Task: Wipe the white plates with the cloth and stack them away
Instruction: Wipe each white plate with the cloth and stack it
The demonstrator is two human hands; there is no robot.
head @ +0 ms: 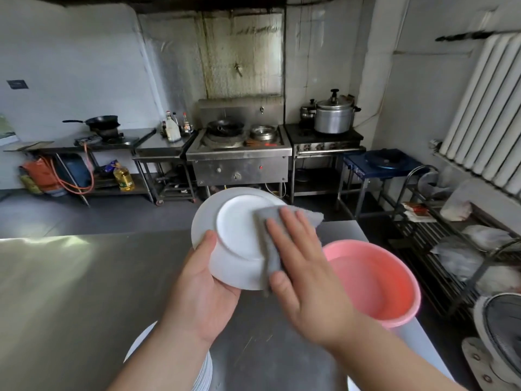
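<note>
Plate in mid-wipe, underside turned up.

The plate [239,230] is gripped at its lower rim by the left hand [203,283], thumb over the back, and held above the table [70,277]. The cloth [263,230] is pressed flat on it under the straight fingers of the right hand [304,266]. A stack of plates [140,344] lies below the left wrist and a basin [406,266] just right of the right hand. Whether that stack is wiped cannot be told. This plate is not yet stacked.

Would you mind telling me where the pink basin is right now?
In the head view, the pink basin sits on the steel table at the right, beside the right hand pressing the grey cloth on the white plate.
</note>
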